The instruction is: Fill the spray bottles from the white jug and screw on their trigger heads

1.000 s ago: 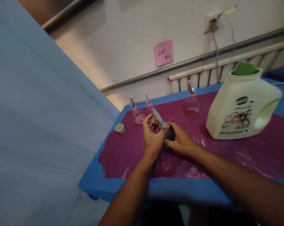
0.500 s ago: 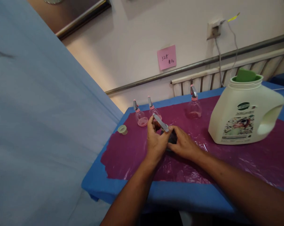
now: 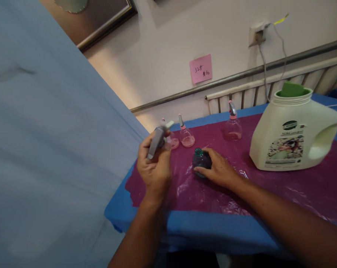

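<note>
My left hand (image 3: pixel 154 162) is closed around a grey trigger spray head (image 3: pixel 157 139), raised above the table and slightly blurred. Its pale nozzle points up and to the right. Lower and to the right, my right hand (image 3: pixel 217 167) wraps the side of a small dark-green bottle (image 3: pixel 199 160) that stands upright with its round mouth uncovered. The spray head is well apart from the bottle. Behind my left hand, one clear spray bottle (image 3: pixel 174 143) with pink liquid is partly hidden; another spray bottle (image 3: pixel 188 140) stands beside it.
A third pink-topped spray bottle (image 3: pixel 233 128) stands at the back. To the right is a large cream jug (image 3: pixel 291 130) with a green piece in its mouth. Purple plastic sheeting (image 3: pixel 224 203) covers the blue table (image 3: pixel 202 225). A light-blue curtain (image 3: pixel 59 149) hangs at left.
The spray head has come off the green bottle and moved left and up in my left hand. My right hand stays on the bottle. The small cup at left is now out of sight.
</note>
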Demonstrator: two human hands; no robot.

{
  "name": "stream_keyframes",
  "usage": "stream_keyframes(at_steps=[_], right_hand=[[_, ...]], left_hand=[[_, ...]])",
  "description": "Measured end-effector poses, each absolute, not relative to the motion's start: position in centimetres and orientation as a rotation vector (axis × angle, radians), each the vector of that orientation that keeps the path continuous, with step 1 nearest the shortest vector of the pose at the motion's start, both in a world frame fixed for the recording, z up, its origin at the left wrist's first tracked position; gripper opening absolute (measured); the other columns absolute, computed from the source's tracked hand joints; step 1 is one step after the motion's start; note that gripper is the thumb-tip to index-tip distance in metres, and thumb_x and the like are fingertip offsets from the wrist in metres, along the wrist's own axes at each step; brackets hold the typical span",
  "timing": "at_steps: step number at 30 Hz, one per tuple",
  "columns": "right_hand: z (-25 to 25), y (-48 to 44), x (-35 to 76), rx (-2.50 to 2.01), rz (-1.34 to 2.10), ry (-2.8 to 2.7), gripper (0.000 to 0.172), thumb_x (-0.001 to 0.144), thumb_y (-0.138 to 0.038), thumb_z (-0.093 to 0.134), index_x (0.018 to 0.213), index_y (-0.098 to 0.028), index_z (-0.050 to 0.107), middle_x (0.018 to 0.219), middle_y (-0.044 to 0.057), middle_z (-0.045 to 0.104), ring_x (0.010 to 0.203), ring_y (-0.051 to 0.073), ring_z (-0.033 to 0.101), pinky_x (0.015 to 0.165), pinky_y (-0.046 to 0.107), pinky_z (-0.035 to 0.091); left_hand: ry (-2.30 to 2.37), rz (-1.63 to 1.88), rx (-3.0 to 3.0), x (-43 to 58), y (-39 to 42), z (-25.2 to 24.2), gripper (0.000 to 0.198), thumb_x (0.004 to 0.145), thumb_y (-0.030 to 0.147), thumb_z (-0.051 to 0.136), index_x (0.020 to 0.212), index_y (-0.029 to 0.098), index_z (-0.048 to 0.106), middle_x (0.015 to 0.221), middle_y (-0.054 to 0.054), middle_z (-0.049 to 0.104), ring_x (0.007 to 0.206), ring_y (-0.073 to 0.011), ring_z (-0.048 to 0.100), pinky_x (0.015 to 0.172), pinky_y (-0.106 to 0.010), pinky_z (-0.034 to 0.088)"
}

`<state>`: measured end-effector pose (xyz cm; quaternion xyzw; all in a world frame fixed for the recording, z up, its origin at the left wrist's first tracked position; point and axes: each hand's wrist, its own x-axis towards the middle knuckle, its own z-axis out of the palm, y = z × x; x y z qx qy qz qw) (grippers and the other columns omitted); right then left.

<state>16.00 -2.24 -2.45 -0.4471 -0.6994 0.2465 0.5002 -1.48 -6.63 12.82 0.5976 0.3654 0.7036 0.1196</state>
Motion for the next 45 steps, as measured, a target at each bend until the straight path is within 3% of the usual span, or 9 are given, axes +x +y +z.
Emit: stream_keyframes(at_steps=[6,13,17,20,24,30,33,38,45], right_hand=[[-2.3,-2.3,16.1,-1.105,0.613,-1.7,0.061,0.087,-0.051,0.086,0.138,-0.023,0.065,0.135,0.016,0.076,0.122,0.035,0.075,0.106,0.055,0.06],[-2.7,-2.3,16.2,-1.11,0.606,-1.706,0.066,0.088,-0.054,0.083,0.142,-0.022,0.063,0.135,0.017,0.076,0.124,0.038,0.075,0.108,0.058,0.059],[-2.7,-2.3,16.2,-1.113,0.596,-1.702,0.064,0.089,-0.056,0.082,0.141,-0.023,0.064,0.135,0.017,0.076,0.124,0.037,0.075,0.107,0.057,0.059],[-2.6,-2.4,16.2,-1.127,0.613,-1.712,0.065,0.088,-0.058,0.082,0.14,-0.023,0.065,0.135,0.017,0.076,0.123,0.037,0.075,0.107,0.056,0.059],[-2.7,-2.4,16.3,-1.154,0.622,-1.723,0.068,0.088,-0.062,0.081,0.142,-0.023,0.065,0.138,0.017,0.076,0.125,0.038,0.075,0.109,0.057,0.059],[-3.0,-2.5,16.3,-1.153,0.604,-1.715,0.069,0.089,-0.063,0.08,0.145,-0.025,0.065,0.142,0.017,0.075,0.13,0.04,0.074,0.111,0.059,0.059],[-3.1,-2.5,16.4,-1.165,0.57,-1.706,0.071,0.09,-0.066,0.078,0.147,-0.024,0.065,0.144,0.018,0.074,0.132,0.041,0.073,0.114,0.059,0.058],[-3.3,-2.6,16.5,-1.198,0.543,-1.722,0.078,0.091,-0.069,0.076,0.151,-0.022,0.063,0.149,0.02,0.072,0.136,0.043,0.071,0.115,0.062,0.057],[-2.8,-3.0,16.7,-1.204,0.535,-1.71,0.093,0.086,-0.07,0.08,0.162,-0.022,0.056,0.16,0.021,0.066,0.146,0.045,0.066,0.122,0.066,0.053]], left_hand=[[1.421,1.631,2.137,-9.4,-7.8,9.7,0.026,0.092,0.037,0.09,0.118,0.036,0.088,0.145,-0.006,0.068,0.138,-0.0259,0.068,0.117,-0.043,0.059],[1.583,0.924,2.188,-17.7,-7.4,4.0,0.034,0.092,0.03,0.075,0.122,0.037,0.089,0.112,-0.005,0.072,0.106,-0.0251,0.075,0.102,-0.046,0.066],[1.57,0.692,2.227,-20.9,-7.3,3.8,0.048,0.085,0.017,0.066,0.123,0.038,0.088,0.128,-0.005,0.08,0.123,-0.0279,0.077,0.114,-0.051,0.063],[1.546,0.545,2.243,-23.2,-7.4,4.2,0.056,0.084,0.015,0.061,0.129,0.036,0.087,0.154,-0.006,0.074,0.144,-0.0317,0.07,0.127,-0.058,0.055],[1.649,0.601,2.29,-24.4,-8.4,4.4,0.051,0.093,0.022,0.06,0.139,0.026,0.082,0.173,-0.012,0.058,0.161,-0.0361,0.055,0.134,-0.064,0.046],[1.68,0.544,2.477,-21.6,-11.2,2.8,0.039,0.104,0.043,0.072,0.14,0.031,0.081,0.167,-0.014,0.063,0.157,-0.0379,0.059,0.132,-0.066,0.046],[1.811,0.664,2.489,-20.5,-12.0,1.8,0.03,0.102,0.039,0.073,0.129,0.03,0.085,0.164,-0.014,0.066,0.153,-0.0383,0.062,0.129,-0.069,0.048],[1.833,1.066,2.392,-17.0,-13.9,0.0,0.022,0.108,0.031,0.066,0.121,0.027,0.083,0.156,-0.014,0.071,0.144,-0.0313,0.069,0.122,-0.058,0.057],[1.761,1.166,2.437,-13.1,-15.3,-1.5,0.02,0.11,0.03,0.064,0.114,0.024,0.083,0.141,-0.015,0.078,0.134,-0.0304,0.076,0.116,-0.056,0.062]])
